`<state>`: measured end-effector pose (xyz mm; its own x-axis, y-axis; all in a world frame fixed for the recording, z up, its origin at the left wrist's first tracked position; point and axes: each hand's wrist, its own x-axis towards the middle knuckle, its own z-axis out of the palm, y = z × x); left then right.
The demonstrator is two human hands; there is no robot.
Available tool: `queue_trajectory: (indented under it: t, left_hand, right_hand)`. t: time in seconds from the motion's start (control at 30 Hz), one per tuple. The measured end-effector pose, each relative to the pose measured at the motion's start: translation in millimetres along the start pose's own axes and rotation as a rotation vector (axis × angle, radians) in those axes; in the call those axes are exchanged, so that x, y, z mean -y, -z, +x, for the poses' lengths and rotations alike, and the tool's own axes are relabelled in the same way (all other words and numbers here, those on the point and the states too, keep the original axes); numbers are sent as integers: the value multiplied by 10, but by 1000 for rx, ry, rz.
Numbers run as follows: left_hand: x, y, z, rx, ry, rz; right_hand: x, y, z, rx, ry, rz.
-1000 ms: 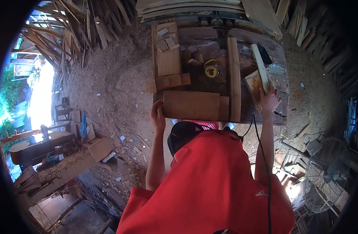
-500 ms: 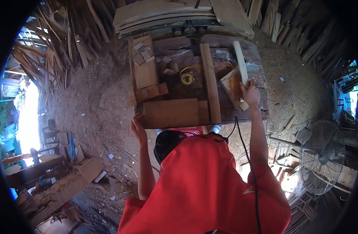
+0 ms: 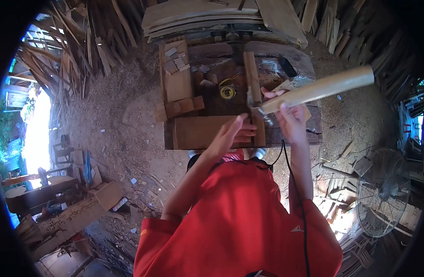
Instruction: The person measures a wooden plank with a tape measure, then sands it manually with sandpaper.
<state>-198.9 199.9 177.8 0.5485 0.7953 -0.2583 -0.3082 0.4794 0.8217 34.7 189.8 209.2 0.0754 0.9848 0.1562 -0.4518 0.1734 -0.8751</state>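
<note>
My right hand [image 3: 291, 121] grips a hammer [image 3: 323, 87] near its head, the pale wooden handle slanting up to the right past the bench edge. The metal head [image 3: 260, 110] is blurred and points left, over a long wooden bar [image 3: 252, 74] on the bench. My left hand [image 3: 228, 134] hangs over the right end of a flat brown board [image 3: 198, 131], fingers stretched out and apart, holding nothing. Left of the hammer head lies a yellow tape measure [image 3: 227, 93].
On the worn bench [image 3: 216, 51], a plank [image 3: 177, 87] at the left carries several small wood blocks [image 3: 175, 62]. A black object [image 3: 287, 67] lies at the back right. Stacked boards [image 3: 202, 18] stand beyond, and a wire-caged fan [image 3: 383, 194] is to the right.
My right hand has lifted the hammer off the bench and turned it sideways, uncovering the black object. My left hand has moved from the board's left edge rightward toward the hammer head.
</note>
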Motion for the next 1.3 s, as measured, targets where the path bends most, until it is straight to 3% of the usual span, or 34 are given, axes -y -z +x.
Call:
queue_trajectory:
  t: [0.07,0.17,0.23,0.3,0.37,0.4,0.5,0.6,0.63,0.73,0.77,0.87,0.9,0.97,1.0,1.07,1.1,1.17,1.3]
  left_hand:
    - [80,-122,114,141,-14,-287]
    - [250,-125,149,23,-253,39]
    - [246,14,97,17,-204,119]
    - [196,85,66,-62,-182,149]
    - [110,55,15,-213,-179,122]
    - [55,60,-2,-259,-262,310]
    - [-43,154,47,-322,-438,784]
    - [-119,83,38,-138,-492,988]
    - [-196,-6,-1,-86,-400,1024]
    - [-113,-61,69,100,-467,1012]
    - [-95,-99,69,122,-429,990]
    - [40,-83,169,163,-420,960]
    - [108,-14,238,126,-300,829]
    - [211,186,550,60,-67,564]
    - [181,312,675,58,-157,534]
    - [158,742,987,-186,-313,1133]
    - [184,935,1106,-277,-229,1325]
    - [132,1116,1257,-188,136,1381]
    - [314,1096,1485,-277,67,1633]
  right_hand:
    - [-69,-159,-74,86,21,44]
    - [4,-159,-276,165,-23,-210]
    - [163,-171,-410,167,-90,-372]
    - [396,226,-654,307,-332,-947]
    - [814,167,-623,683,-563,-910]
    - [944,142,-628,870,-675,-881]
    - [793,235,-906,380,-152,-661]
    - [693,-95,-642,84,64,-1470]
    - [578,76,-643,208,-97,-1273]
    - [326,248,-554,259,-547,-1404]
    - [225,314,-617,244,-379,-1289]
    - [-55,555,-710,288,-379,-1171]
    - [-235,656,-793,207,-282,-980]
    - [-175,623,-798,113,-448,-1117]
    - [-154,617,-784,68,-529,-1183]
    - [-371,817,-912,-51,-434,-1197]
    - [-418,876,-959,-103,-414,-1215]
    - [-500,1024,-1114,-182,-386,-1231]
    - [-506,1081,-1245,-315,-412,-1105]
